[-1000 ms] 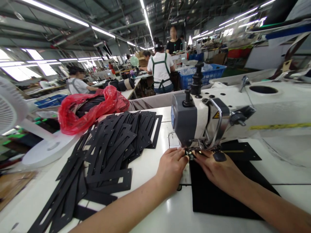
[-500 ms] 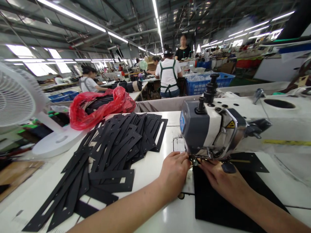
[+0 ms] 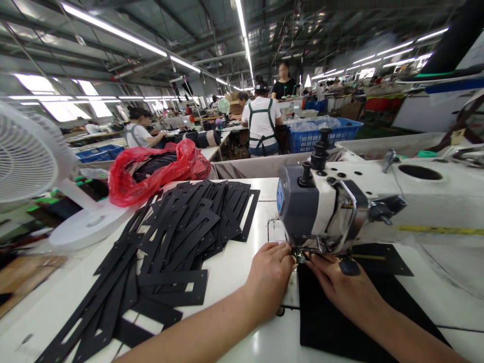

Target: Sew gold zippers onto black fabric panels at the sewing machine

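Note:
A large black sheet [image 3: 340, 327] lies on the white table under the head of a sewing machine [image 3: 302, 201]. My left hand [image 3: 270, 272] is at the left of the machine's needle area, fingers bent together; what they hold, if anything, is hidden. On the right of the needle, my right hand [image 3: 340, 282] rests on the black sheet with its fingertips at its upper edge, under the machine head. A smaller black piece with a slot [image 3: 393, 259] lies behind my right hand. Many flat black slotted pieces [image 3: 181, 237] are heaped to the left.
A red plastic bag [image 3: 128, 186] with dark material sits behind the heap. The white fan [image 3: 91, 222] stands at the left. Beyond the table are a blue crate [image 3: 321, 136] and several people at other tables, one in a white shirt [image 3: 260, 121] facing away.
The view has shifted slightly, moving the machine a little left and down in the picture. Both hands keep nearly the same place at the needle area.

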Tool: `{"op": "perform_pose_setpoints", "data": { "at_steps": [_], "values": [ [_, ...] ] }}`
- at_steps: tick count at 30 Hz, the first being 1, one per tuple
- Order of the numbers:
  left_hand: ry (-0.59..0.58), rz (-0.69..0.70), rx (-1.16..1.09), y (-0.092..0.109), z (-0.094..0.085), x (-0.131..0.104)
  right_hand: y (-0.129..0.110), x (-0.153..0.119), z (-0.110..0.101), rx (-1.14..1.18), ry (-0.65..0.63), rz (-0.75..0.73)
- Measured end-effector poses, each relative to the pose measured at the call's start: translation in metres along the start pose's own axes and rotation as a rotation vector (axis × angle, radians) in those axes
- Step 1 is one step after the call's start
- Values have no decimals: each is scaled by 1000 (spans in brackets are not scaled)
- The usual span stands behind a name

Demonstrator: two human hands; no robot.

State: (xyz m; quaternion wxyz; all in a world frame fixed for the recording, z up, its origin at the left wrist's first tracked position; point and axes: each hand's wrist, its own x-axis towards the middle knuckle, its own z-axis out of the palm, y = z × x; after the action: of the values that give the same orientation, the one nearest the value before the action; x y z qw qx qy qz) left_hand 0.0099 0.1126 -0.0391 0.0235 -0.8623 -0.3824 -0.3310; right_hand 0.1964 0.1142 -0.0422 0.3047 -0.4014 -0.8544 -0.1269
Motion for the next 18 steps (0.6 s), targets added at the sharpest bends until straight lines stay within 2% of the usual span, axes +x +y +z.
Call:
{"op": "perform_pose_setpoints", "data": {
  "at_steps": [5,8,10,15,16,18],
  "values": [
    [-33,-76,-66,2,-6,1,1,0,1,-113,-31,55],
    [-28,-207,-238,12,-20,-10,-4,-14,-3,-182,-62,53],
    [-32,-391,-473,24,-33,-22,-14,-31,-12,-237,-91,44],
    [-127,-1052,-1296,56,-60,-43,-59,-74,-47,-292,-152,42],
    [-125,-1135,-1383,60,-63,-44,-67,-79,-53,-289,-160,43],
    [-138,-1208,-1431,68,-64,-43,-81,-86,-62,-273,-172,61]
  ]
}}
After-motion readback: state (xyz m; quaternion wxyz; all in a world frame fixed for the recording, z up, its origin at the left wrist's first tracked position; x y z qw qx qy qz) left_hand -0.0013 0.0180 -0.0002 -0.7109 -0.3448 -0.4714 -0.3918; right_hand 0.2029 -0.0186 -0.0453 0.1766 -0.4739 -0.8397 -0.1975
